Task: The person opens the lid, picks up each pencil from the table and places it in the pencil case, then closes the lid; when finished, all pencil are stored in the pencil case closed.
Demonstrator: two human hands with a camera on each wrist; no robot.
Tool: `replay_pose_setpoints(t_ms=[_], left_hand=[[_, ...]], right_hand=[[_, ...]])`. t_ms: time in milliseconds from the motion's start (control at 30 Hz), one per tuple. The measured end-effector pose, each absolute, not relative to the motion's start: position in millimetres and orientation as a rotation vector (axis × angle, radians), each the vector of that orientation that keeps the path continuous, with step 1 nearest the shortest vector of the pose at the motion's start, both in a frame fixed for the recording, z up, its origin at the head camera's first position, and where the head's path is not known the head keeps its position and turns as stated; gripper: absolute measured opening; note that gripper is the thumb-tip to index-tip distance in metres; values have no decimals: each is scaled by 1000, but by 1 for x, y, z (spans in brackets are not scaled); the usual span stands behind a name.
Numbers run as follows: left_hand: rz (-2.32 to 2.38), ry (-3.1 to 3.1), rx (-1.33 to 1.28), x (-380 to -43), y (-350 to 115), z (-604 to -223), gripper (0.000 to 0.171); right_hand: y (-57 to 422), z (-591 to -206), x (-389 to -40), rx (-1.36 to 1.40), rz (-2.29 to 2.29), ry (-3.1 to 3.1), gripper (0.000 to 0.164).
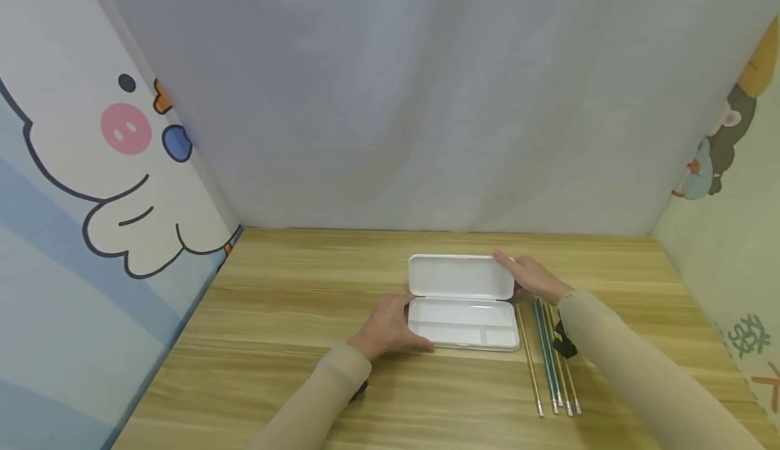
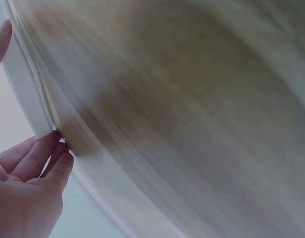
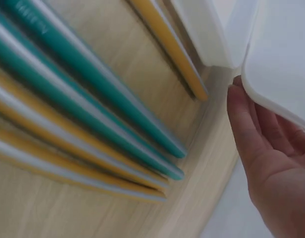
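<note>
A white pencil case (image 1: 460, 311) lies unfolded on the table, its lid (image 1: 453, 277) tilted back on the far side. Shallow compartments divide the base, and nothing lies in them. My left hand (image 1: 385, 328) grips the base by its left end, thumb along the front edge; in the left wrist view its fingers (image 2: 35, 158) curl at the case's side. At the lid's right end, my right hand (image 1: 536, 279) holds the edge, with fingers (image 3: 244, 119) behind it in the right wrist view.
Right of the case lie several pencils: green ones (image 1: 546, 348) in a group with yellow ones, plus a single yellow pencil (image 1: 530, 362) close beside the case. The wooden table (image 1: 292, 281) ends at a grey curtain (image 1: 365, 98) behind, with patterned panels on both sides.
</note>
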State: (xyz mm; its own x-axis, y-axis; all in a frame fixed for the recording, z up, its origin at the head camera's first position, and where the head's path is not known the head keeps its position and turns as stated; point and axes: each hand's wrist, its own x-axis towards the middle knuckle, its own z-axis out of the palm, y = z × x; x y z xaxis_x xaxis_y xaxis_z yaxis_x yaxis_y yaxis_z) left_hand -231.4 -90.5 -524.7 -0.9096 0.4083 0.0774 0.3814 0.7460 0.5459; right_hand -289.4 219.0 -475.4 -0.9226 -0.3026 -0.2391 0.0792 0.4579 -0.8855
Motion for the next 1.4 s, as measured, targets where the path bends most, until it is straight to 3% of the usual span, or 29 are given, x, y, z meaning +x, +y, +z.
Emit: replay_pose_setpoints(t_ms=[533,933,1400], left_hand=[[874,2904,655,-233,-88,-523,88],[878,2893,649,-233,-88,-526,89],[828,2896,606,-231,-88,-524,96]], right_hand=[[247,-469,-271,-296,-1223,2573,72],[274,-482,-241,-534,-1000,2758,39],[296,-489,-218,-422,-961,2814,42]])
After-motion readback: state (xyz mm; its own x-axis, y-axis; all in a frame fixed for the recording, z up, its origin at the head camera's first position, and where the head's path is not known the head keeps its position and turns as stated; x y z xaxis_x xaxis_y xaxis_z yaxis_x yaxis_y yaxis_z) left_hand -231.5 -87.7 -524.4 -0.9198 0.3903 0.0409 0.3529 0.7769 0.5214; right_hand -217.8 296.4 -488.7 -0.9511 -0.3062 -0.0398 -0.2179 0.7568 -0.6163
